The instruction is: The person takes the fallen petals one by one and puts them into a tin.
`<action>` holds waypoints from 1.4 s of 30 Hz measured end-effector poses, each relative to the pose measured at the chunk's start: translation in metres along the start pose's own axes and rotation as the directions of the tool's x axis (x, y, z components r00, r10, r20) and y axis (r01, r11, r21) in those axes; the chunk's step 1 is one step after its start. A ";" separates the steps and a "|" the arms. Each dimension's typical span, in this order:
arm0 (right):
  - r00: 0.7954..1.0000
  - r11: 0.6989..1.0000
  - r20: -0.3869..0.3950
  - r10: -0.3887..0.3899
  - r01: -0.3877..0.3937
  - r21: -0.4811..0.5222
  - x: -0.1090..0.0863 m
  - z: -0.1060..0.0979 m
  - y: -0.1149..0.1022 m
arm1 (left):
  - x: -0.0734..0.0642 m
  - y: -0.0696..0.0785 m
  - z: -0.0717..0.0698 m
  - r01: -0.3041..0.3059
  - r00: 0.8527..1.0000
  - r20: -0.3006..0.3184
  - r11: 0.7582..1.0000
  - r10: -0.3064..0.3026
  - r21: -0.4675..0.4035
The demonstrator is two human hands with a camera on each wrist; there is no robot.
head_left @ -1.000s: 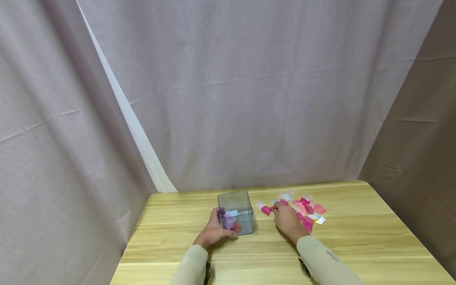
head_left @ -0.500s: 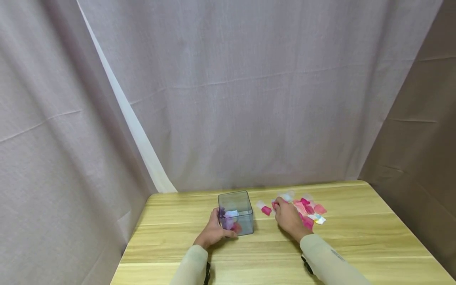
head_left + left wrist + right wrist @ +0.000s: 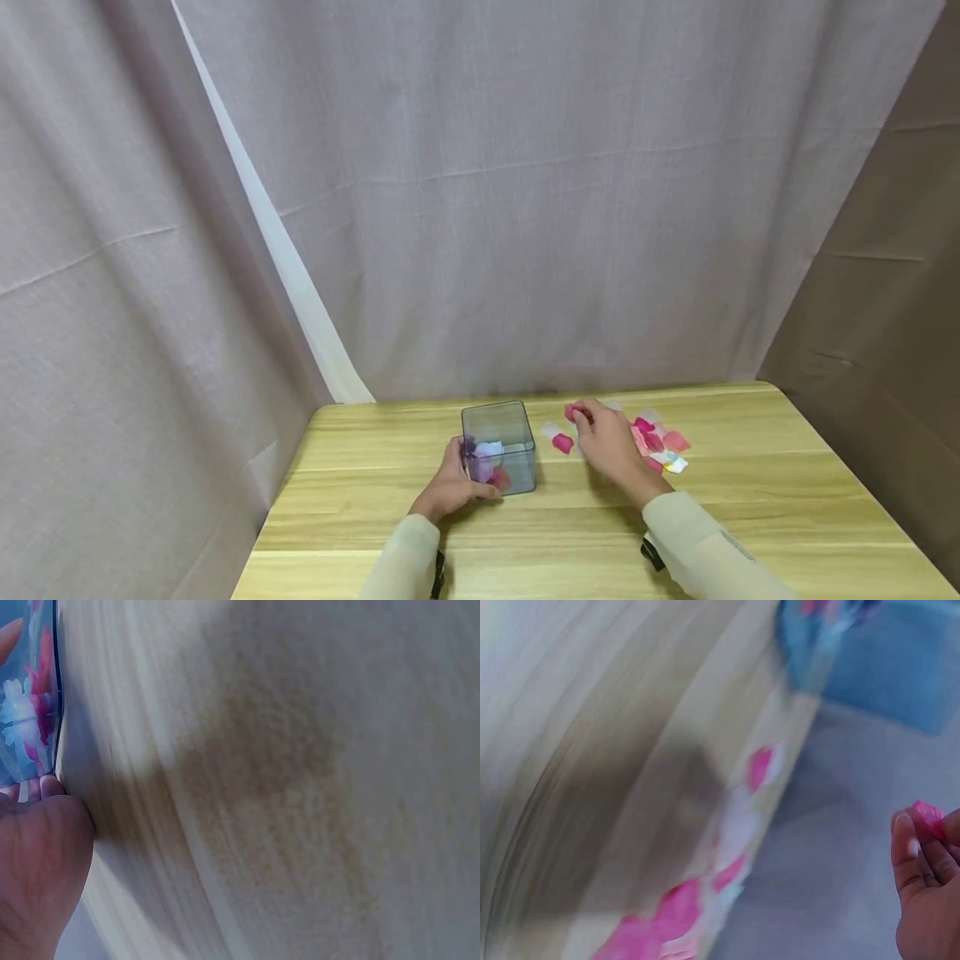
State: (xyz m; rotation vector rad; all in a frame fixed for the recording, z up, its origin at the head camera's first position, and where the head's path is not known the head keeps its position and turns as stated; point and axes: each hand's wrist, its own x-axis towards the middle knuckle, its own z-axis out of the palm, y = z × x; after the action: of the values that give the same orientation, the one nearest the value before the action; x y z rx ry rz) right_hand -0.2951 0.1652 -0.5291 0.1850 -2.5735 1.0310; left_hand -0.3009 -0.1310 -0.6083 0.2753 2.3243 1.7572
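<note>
A clear, bluish square box (image 3: 517, 475) stands on the table with several petals (image 3: 491, 450) in it, purple, white and red. My left hand (image 3: 447, 487) holds the box at its left side, thumb along the near face. In the left wrist view the palm (image 3: 41, 862) lies against the box (image 3: 22, 757). Pinched in the fingertips of my right hand (image 3: 611, 442) is a pink petal (image 3: 572, 412), raised a little above the table. The right wrist view shows that pink petal (image 3: 928, 815) between thumb and fingers. Part of the petal pile is hidden behind the right hand.
Loose petals (image 3: 654, 442) in pink, red and white lie right of the right hand. A magenta petal (image 3: 562, 443) and a pale one lie between box and hand. The wooden table (image 3: 750, 500) ends at a grey curtain (image 3: 525, 250) behind.
My right hand has risen from the table among the petals, now with the pink petal in its fingertips. The left hand and the box have stayed in place.
</note>
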 end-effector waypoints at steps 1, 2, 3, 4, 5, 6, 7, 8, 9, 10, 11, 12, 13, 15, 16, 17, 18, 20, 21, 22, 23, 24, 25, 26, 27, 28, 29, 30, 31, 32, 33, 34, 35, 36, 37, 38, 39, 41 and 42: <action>1.000 1.000 -0.004 -0.002 0.002 0.015 -0.003 -0.001 -0.006 | 0.000 -0.001 0.000 0.000 1.000 0.000 1.000 0.000 0.003; 1.000 0.999 -0.009 -0.006 0.006 0.035 -0.007 -0.002 -0.013 | 0.000 -0.002 0.000 0.002 1.000 0.001 1.000 -0.002 0.005; 1.000 0.998 -0.009 -0.011 0.011 0.054 -0.011 -0.004 -0.019 | 0.000 -0.002 0.000 0.003 1.000 0.001 1.000 -0.003 0.005; 1.000 0.998 -0.014 -0.020 0.021 0.060 -0.016 -0.004 -0.024 | 0.001 -0.003 0.000 0.004 1.000 0.002 1.000 -0.004 0.003; 0.999 0.997 -0.024 -0.029 0.030 0.067 -0.020 -0.005 -0.029 | 0.001 -0.003 0.000 0.004 1.000 0.003 1.000 -0.004 0.001; 0.999 0.996 -0.038 -0.039 0.042 0.072 -0.024 -0.005 -0.033 | 0.001 -0.003 0.001 0.005 1.000 0.005 1.000 -0.005 0.000; 0.997 0.996 -0.050 -0.054 0.057 0.074 -0.027 -0.004 -0.037 | 0.001 -0.003 0.001 0.005 1.000 0.006 1.000 -0.005 0.001; 0.995 0.994 -0.064 -0.073 0.078 0.073 -0.030 -0.004 -0.041 | 0.001 -0.003 0.001 0.006 1.000 0.008 1.000 -0.006 -0.002; 0.992 0.992 -0.079 -0.097 0.102 0.067 -0.031 -0.003 -0.044 | 0.001 -0.003 0.001 0.009 1.000 0.007 1.000 -0.009 0.001; 0.988 0.990 -0.096 -0.121 0.127 0.063 -0.032 -0.001 -0.047 | 0.002 -0.003 0.001 0.010 1.000 0.003 1.000 -0.010 0.008; 0.983 0.986 -0.111 -0.148 0.155 0.057 -0.031 0.001 -0.050 | 0.002 -0.003 0.001 0.014 1.000 0.000 1.000 -0.014 0.014; 0.977 0.982 -0.124 -0.175 0.183 0.049 -0.030 0.003 -0.053 | 0.002 -0.003 0.000 0.012 1.000 -0.004 1.000 -0.012 0.023; 0.971 0.978 -0.131 -0.199 0.206 0.042 -0.028 0.005 -0.056 | 0.002 -0.003 0.000 0.016 1.000 -0.011 1.000 -0.016 0.027; 0.965 0.971 -0.125 -0.230 0.236 0.037 -0.022 0.011 -0.063 | 0.002 -0.002 0.000 0.022 1.000 -0.021 0.999 -0.021 0.038; 0.966 0.970 -0.110 -0.232 0.238 0.041 -0.020 0.014 -0.066 | 0.001 -0.001 0.000 0.022 1.000 -0.022 0.999 -0.022 0.037; 0.969 0.971 -0.086 -0.230 0.234 0.044 -0.017 0.017 -0.070 | 0.001 -0.001 0.000 0.023 1.000 -0.019 0.999 -0.023 0.037; 0.973 0.973 -0.059 -0.223 0.225 0.044 -0.014 0.021 -0.073 | 0.000 -0.001 0.000 0.024 1.000 -0.016 0.999 -0.024 0.036; 0.978 0.977 0.003 -0.211 0.210 0.029 -0.008 0.028 -0.079 | -0.001 0.000 0.000 0.031 0.999 -0.010 0.999 -0.031 0.032; 0.977 0.977 0.034 -0.212 0.211 0.015 -0.004 0.033 -0.082 | -0.001 0.000 0.000 0.035 0.999 -0.006 0.999 -0.035 0.023; 0.974 0.975 0.059 -0.219 0.220 -0.006 0.000 0.037 -0.084 | -0.001 0.001 0.000 0.036 0.999 -0.005 0.999 -0.035 0.020; 0.969 0.971 0.081 -0.234 0.237 -0.029 0.005 0.043 -0.087 | -0.001 0.001 0.000 0.034 0.999 -0.004 0.999 -0.034 0.019; 0.962 0.964 0.096 -0.255 0.260 -0.048 0.010 0.048 -0.088 | -0.001 0.001 0.000 0.038 0.999 -0.004 0.999 -0.038 0.014; 0.955 0.957 0.114 -0.274 0.282 -0.063 0.015 0.052 -0.090 | -0.001 0.002 0.001 0.040 0.999 -0.002 0.999 -0.040 0.009; 0.948 0.950 0.132 -0.291 0.303 -0.079 0.020 0.057 -0.091 | -0.001 0.002 0.001 0.041 0.999 0.001 0.999 -0.041 0.005; 0.941 0.944 0.151 -0.302 0.317 -0.089 0.024 0.062 -0.092 | 0.000 0.002 0.001 0.044 0.999 0.006 0.999 -0.044 -0.001; 0.934 0.939 0.175 -0.310 0.330 -0.095 0.028 0.068 -0.094 | 0.000 0.002 0.000 0.045 0.999 0.010 0.999 -0.045 -0.001; 0.930 0.938 0.201 -0.307 0.331 -0.098 0.031 0.073 -0.095 | 0.000 0.002 0.000 0.047 0.999 0.016 0.999 -0.047 -0.005; 0.926 0.939 0.228 -0.301 0.330 -0.099 0.034 0.077 -0.096 | 0.000 0.002 -0.001 0.051 0.998 0.019 0.999 -0.051 -0.009; 0.923 0.941 0.255 -0.288 0.322 -0.104 0.035 0.080 -0.095 | 0.000 0.002 -0.001 0.049 0.999 0.023 0.999 -0.049 -0.011; 0.920 0.942 0.276 -0.278 0.317 -0.109 0.036 0.083 -0.095 | 0.001 0.002 0.000 0.049 0.999 0.023 0.999 -0.048 -0.015; 0.918 0.943 0.291 -0.270 0.313 -0.112 0.036 0.084 -0.094 | 0.001 0.002 0.000 0.047 0.999 0.023 0.999 -0.047 -0.019; 0.916 0.944 0.303 -0.262 0.308 -0.115 0.036 0.086 -0.094 | 0.001 0.002 0.000 0.045 0.999 0.019 0.999 -0.045 -0.017; 0.916 0.946 0.310 -0.253 0.302 -0.120 0.036 0.087 -0.094 | 0.001 0.002 0.000 0.045 0.999 0.014 0.999 -0.045 -0.017; 0.917 0.947 0.316 -0.245 0.297 -0.127 0.036 0.087 -0.094 | 0.001 0.002 0.000 0.044 0.999 0.010 0.999 -0.044 -0.014; 0.916 0.947 0.323 -0.238 0.293 -0.132 0.036 0.088 -0.094 | 0.000 0.002 0.000 0.043 0.999 0.007 0.999 -0.043 -0.012; 0.915 0.946 0.328 -0.233 0.292 -0.142 0.037 0.088 -0.094 | 0.000 0.001 0.000 0.045 0.999 0.006 0.999 -0.045 -0.010; 0.915 0.946 0.338 -0.223 0.286 -0.151 0.036 0.088 -0.094 | 0.000 0.001 0.000 0.046 0.999 0.007 0.999 -0.046 -0.005; 0.912 0.947 0.358 -0.201 0.274 -0.165 0.037 0.089 -0.094 | 0.000 0.000 0.000 0.047 0.999 0.008 0.999 -0.047 -0.003; 0.911 0.948 0.366 -0.192 0.269 -0.170 0.037 0.089 -0.094 | 0.000 0.000 0.000 0.048 0.999 0.008 0.999 -0.048 -0.002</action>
State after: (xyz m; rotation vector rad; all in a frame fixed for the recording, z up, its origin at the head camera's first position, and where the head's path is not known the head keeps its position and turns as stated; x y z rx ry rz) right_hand -0.3304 0.0359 -0.5142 0.6512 -2.8602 0.6708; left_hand -0.3006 -0.1312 -0.6087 0.2239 2.3041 1.7334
